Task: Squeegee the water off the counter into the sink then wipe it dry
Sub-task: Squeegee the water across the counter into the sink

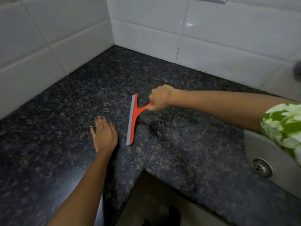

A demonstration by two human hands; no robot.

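A red squeegee [133,118] with a grey rubber blade lies blade-down on the dark speckled granite counter [73,98], near the inner corner. My right hand [160,97] is shut on its red handle, reaching in from the right. My left hand [104,132] rests flat on the counter just left of the blade, fingers together. A darker wet patch [154,126] shows on the stone right of the blade. The steel sink [260,149] with its round drain [261,167] sits at the right edge, partly hidden by my green patterned sleeve.
White tiled walls [146,30] close the counter at the back and left, meeting in a corner. The counter's front edge steps back in an L around a dark gap [159,201] below. A blurred dark object [297,69] shows at the far right.
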